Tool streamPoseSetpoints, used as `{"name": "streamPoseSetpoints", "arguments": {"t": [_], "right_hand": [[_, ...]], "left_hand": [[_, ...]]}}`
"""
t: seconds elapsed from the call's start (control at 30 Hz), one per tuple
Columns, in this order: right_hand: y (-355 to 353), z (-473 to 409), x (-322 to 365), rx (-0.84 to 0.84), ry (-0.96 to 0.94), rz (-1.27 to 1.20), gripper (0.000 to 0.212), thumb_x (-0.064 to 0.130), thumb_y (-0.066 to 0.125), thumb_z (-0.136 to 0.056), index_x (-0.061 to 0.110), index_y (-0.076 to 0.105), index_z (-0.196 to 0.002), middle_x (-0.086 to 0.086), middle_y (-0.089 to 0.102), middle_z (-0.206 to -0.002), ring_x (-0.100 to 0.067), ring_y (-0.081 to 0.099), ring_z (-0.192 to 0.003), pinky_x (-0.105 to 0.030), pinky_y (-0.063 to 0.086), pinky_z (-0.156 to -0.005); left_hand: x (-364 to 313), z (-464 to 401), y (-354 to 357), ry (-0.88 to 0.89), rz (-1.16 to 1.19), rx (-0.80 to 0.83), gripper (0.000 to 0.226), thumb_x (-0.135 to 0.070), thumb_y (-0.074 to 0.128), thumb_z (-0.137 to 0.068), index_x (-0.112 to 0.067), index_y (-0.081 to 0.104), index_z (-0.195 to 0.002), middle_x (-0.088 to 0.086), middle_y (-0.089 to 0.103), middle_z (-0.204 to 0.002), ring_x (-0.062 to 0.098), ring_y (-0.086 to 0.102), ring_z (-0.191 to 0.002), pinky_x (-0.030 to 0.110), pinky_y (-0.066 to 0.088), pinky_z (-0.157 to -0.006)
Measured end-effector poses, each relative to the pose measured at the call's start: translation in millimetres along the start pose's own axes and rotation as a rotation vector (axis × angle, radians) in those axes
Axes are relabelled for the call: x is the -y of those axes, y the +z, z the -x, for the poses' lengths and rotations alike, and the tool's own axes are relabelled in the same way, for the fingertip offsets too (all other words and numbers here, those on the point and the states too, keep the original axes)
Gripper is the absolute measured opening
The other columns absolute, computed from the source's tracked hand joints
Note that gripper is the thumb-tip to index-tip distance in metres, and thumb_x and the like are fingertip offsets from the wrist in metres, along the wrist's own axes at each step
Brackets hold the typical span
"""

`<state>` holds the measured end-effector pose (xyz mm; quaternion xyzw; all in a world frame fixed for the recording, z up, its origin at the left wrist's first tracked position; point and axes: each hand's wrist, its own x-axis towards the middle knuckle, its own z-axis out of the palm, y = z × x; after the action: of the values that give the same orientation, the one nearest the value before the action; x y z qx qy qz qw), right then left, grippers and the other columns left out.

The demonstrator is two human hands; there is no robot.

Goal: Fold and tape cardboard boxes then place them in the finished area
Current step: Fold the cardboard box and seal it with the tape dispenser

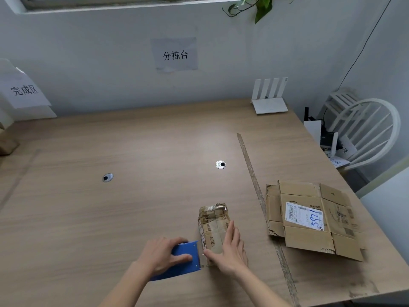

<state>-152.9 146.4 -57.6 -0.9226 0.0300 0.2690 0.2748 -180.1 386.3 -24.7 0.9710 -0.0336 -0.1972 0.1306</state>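
Observation:
A small folded cardboard box [213, 220], wrapped in shiny tape, stands on the wooden table [132, 207] near its front edge. My right hand [230, 249] lies over the box's near end, fingers straight along its top and thumb against its left side. My left hand [163, 254] grips a blue tape dispenser [188, 260] held against the box's near left corner. To the right, a flattened cardboard box [309, 220] with a white shipping label lies on the table.
A strip of worn tape [256, 187] runs along the table right of the small box. Two round cable holes [220, 164] sit mid-table. A white router [269, 98] stands at the back right, a white chair [365, 129] beyond. A paper sign [24, 90] hangs at the far left.

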Motion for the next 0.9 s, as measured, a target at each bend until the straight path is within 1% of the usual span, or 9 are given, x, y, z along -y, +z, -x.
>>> {"name": "streamPoseSetpoints", "arguments": {"t": [0.13, 0.2, 0.27, 0.33, 0.4, 0.53, 0.63, 0.77, 0.9], "right_hand": [[1.1, 2.3, 6.1, 0.0, -0.012, 0.032, 0.134, 0.078, 0.058, -0.073, 0.023, -0.036, -0.15, -0.01, -0.01, -0.168, -0.033, 0.018, -0.151, -0.044, 0.028, -0.117], [-1.3, 2.0, 4.6, -0.017, 0.004, 0.032, 0.132, 0.076, 0.059, -0.075, 0.021, -0.033, -0.152, -0.009, -0.008, -0.168, -0.033, 0.021, -0.149, -0.045, 0.032, -0.116], [-9.1, -1.6, -7.6, -0.053, 0.067, 0.0, 0.131, 0.076, 0.059, -0.077, 0.019, -0.031, -0.153, -0.008, -0.007, -0.168, -0.035, 0.024, -0.148, -0.049, 0.035, -0.113], [-17.2, -5.8, -21.7, -0.053, 0.107, -0.044, 0.132, 0.077, 0.061, -0.077, 0.02, -0.031, -0.153, -0.007, -0.009, -0.169, -0.036, 0.022, -0.15, -0.054, 0.034, -0.114], [-18.3, -10.7, -27.3, -0.035, 0.083, -0.063, 0.134, 0.077, 0.063, -0.075, 0.023, -0.031, -0.153, -0.003, -0.011, -0.169, -0.035, 0.018, -0.152, -0.053, 0.032, -0.116], [-13.1, -10.0, -9.7, -0.039, -0.009, 0.04, 0.139, 0.075, 0.062, -0.063, 0.021, -0.024, -0.157, -0.001, -0.005, -0.168, -0.03, 0.018, -0.152, -0.048, 0.031, -0.116], [-8.3, -7.9, -1.3, -0.061, -0.032, 0.134, 0.141, 0.071, 0.061, -0.057, 0.019, -0.025, -0.156, -0.003, -0.005, -0.168, -0.03, 0.02, -0.15, -0.045, 0.031, -0.116], [1.8, -3.3, 3.3, -0.079, -0.068, 0.201, 0.141, 0.064, 0.063, -0.056, 0.021, -0.028, -0.154, -0.002, -0.004, -0.167, -0.029, 0.022, -0.147, -0.042, 0.031, -0.115], [8.0, -1.7, -3.3, -0.13, -0.076, 0.232, 0.143, 0.071, 0.061, -0.055, 0.025, -0.032, -0.153, 0.001, 0.0, -0.166, -0.026, 0.024, -0.146, -0.039, 0.033, -0.114]], "left_hand": [[0.2, -1.5, -5.1, 0.014, -0.073, 0.002, 0.065, -0.086, 0.041, -0.076, -0.049, 0.053, -0.128, -0.014, 0.07, -0.11, 0.013, 0.064, -0.094, 0.031, 0.039, -0.068], [-0.5, -1.1, 3.2, -0.016, -0.195, 0.04, 0.061, -0.078, 0.046, -0.078, -0.04, 0.059, -0.124, -0.007, 0.07, -0.111, 0.02, 0.064, -0.099, 0.034, 0.039, -0.071], [11.6, 6.4, 20.3, -0.068, -0.365, 0.146, 0.057, -0.068, 0.052, -0.078, -0.027, 0.064, -0.116, 0.001, 0.069, -0.114, 0.027, 0.063, -0.107, 0.037, 0.042, -0.078], [37.8, 19.8, 44.0, -0.186, -0.309, 0.154, 0.052, -0.071, 0.049, -0.079, -0.028, 0.062, -0.106, 0.001, 0.069, -0.114, 0.024, 0.062, -0.109, 0.035, 0.044, -0.08], [52.2, 24.9, 58.8, -0.267, -0.165, 0.052, 0.052, -0.077, 0.04, -0.078, -0.033, 0.057, -0.1, -0.006, 0.07, -0.108, 0.016, 0.065, -0.103, 0.031, 0.044, -0.074], [31.9, 14.1, 71.4, -0.298, -0.019, -0.063, 0.057, -0.079, 0.04, -0.079, -0.046, 0.056, -0.123, -0.014, 0.071, -0.105, 0.012, 0.066, -0.096, 0.028, 0.045, -0.068], [23.6, 0.3, 74.4, -0.304, 0.027, -0.141, 0.058, -0.08, 0.039, -0.081, -0.05, 0.049, -0.13, -0.017, 0.071, -0.109, 0.01, 0.067, -0.093, 0.029, 0.042, -0.063], [21.6, -12.0, 84.9, -0.301, 0.081, -0.181, 0.058, -0.076, 0.041, -0.087, -0.05, 0.038, -0.14, -0.014, 0.069, -0.114, 0.014, 0.066, -0.099, 0.03, 0.048, -0.069], [34.2, -13.4, 105.9, -0.335, 0.113, -0.13, 0.064, -0.069, 0.042, -0.093, -0.052, 0.021, -0.151, -0.011, 0.057, -0.102, 0.011, 0.061, -0.095, 0.028, 0.05, -0.074]]}}
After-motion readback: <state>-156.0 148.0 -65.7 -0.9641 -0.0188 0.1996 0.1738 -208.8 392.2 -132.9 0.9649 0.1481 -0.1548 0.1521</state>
